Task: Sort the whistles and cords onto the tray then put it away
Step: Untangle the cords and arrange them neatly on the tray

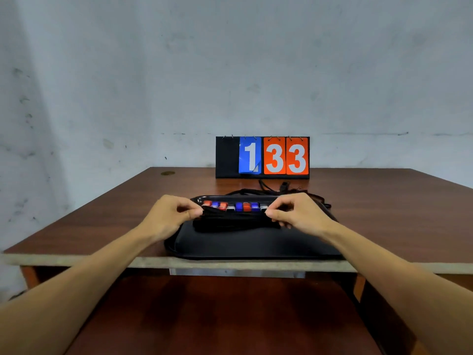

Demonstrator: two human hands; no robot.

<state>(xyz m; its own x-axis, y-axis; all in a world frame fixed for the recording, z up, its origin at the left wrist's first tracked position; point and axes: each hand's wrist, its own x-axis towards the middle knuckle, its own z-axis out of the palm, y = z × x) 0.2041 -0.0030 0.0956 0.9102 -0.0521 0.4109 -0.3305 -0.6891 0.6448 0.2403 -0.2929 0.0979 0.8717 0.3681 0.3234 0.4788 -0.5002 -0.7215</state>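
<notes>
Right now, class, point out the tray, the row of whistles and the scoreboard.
tray (245, 245), head view, bare near floor.
row of whistles (239, 206), head view, a blue whistle mid-row.
scoreboard (275, 157), head view, left orange card.

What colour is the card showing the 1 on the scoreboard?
Blue, with a white digit, on the scoreboard; seen in the head view.

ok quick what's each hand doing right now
left hand: closed, pinching the left end of the black cord bundle
right hand: closed, pinching the bundle's right end

matt black tray (245, 245), glossy wood table (128, 201), cloth cords (235, 221)
</notes>
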